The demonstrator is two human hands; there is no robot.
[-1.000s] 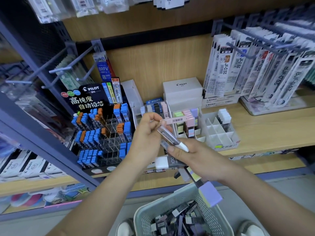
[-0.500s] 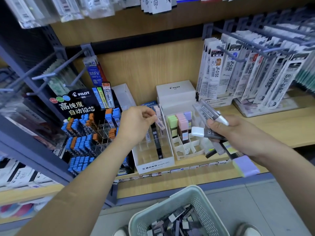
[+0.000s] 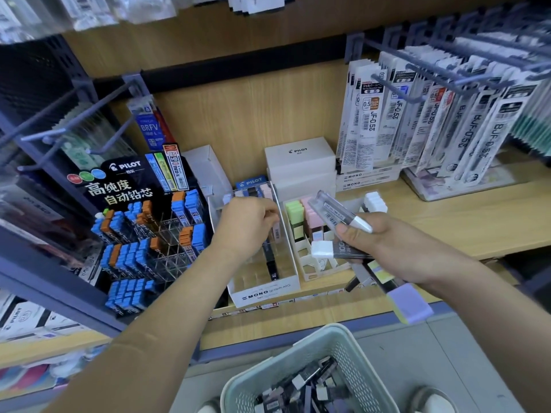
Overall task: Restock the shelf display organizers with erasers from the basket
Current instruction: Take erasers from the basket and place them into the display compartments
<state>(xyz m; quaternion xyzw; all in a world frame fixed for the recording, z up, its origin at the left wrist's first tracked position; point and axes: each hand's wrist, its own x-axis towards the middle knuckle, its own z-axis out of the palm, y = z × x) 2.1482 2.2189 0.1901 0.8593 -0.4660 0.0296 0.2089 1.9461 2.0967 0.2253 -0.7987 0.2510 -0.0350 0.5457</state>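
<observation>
My left hand [image 3: 247, 225] reaches into the white MONO organizer [image 3: 265, 289] on the shelf and pinches a pale pink stick eraser [image 3: 277, 229] standing in one of its slots. My right hand [image 3: 384, 245] hovers just right of it and grips a bundle of several stick erasers [image 3: 338, 216], among them a white-tipped dark one [image 3: 323, 250] and a purple-ended one [image 3: 410, 304]. A second white organizer [image 3: 316, 263] with green and pink erasers sits behind the bundle. The pale green basket [image 3: 340, 350] holding many dark erasers stands on the floor below.
A black Pilot lead display [image 3: 143, 231] with blue and orange boxes stands at the left. White Pilot boxes [image 3: 299, 162] sit at the shelf's back. Packaged refills [image 3: 441, 120] hang from hooks at the right. Metal hooks [image 3: 59, 138] jut out at upper left.
My left hand carried the pink eraser away from the bundle and down into the MONO organizer. My right hand drew back to the right with the rest of the bundle.
</observation>
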